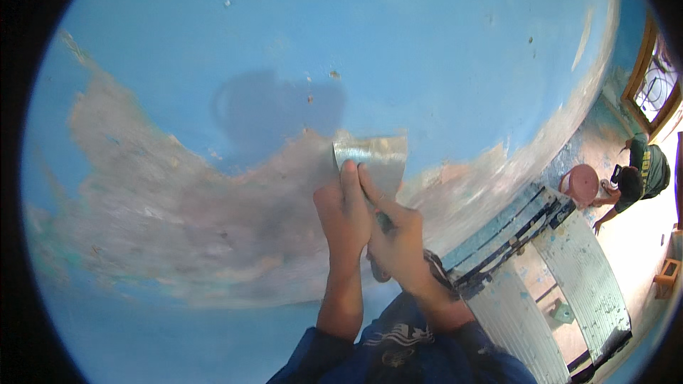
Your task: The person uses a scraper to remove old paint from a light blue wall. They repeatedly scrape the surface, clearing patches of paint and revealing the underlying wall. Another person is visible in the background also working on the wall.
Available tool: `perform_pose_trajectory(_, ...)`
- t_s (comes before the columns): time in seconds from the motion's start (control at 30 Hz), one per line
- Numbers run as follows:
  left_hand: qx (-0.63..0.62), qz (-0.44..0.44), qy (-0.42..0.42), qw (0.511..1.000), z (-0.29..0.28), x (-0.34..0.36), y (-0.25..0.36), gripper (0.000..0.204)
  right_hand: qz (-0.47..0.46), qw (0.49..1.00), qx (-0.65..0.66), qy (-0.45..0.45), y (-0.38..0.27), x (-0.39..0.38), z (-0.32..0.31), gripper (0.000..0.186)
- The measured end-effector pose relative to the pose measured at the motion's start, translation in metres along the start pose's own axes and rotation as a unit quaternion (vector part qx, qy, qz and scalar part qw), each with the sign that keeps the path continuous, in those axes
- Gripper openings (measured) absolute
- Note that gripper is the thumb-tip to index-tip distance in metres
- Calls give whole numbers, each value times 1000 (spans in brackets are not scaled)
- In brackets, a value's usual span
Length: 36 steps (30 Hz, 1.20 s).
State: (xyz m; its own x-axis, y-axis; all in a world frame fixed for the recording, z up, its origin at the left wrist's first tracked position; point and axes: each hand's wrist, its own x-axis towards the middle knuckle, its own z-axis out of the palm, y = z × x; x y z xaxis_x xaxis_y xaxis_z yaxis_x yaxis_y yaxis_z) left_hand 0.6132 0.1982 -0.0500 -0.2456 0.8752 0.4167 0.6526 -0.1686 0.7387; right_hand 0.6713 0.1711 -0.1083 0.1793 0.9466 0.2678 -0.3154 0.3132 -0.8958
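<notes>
A wide metal scraper [371, 151] is pressed against the wall [455, 50], near the edge where blue paint meets a rough grey-pink scraped patch. My left hand [343, 210] grips the scraper, fingers lying on the back of the blade. My right hand [395, 242] wraps the handle from the right, with its index finger also along the blade. Most of the handle is hidden by my hands. A grey shadow falls on the blue paint above and left of them.
Metal scaffold planks [582, 284] on a dark frame lie below me at the right. A co-worker [644, 178] in a dark green shirt bends beside a reddish bucket [582, 185] on the floor. A wooden-framed window [651, 75] and a small orange stool [666, 277] are at the far right.
</notes>
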Motion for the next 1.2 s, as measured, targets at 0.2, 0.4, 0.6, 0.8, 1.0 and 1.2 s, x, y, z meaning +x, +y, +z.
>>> perform_pose_trajectory(0.2,-60,17,-11,998,0,7,12,54,8,1000,14,-1,-8,6,0,54)
perform_pose_trajectory(0.4,-30,3,-23,999,-7,10,13,51,-53,998,-19,13,-6,9,6,54)
perform_pose_trajectory(0.6,-50,38,42,997,0,8,6,50,-48,998,-27,-8,-9,5,4,54)
perform_pose_trajectory(0.8,-49,-7,-18,999,-9,10,10,51,-57,998,-40,1,-12,11,5,53)
perform_pose_trajectory(1.0,-60,-2,1,998,-11,13,16,51,-87,996,-21,4,-12,15,9,54)
perform_pose_trajectory(1.2,-37,-2,10,999,-15,14,18,54,-55,998,-40,-11,-20,15,11,53)
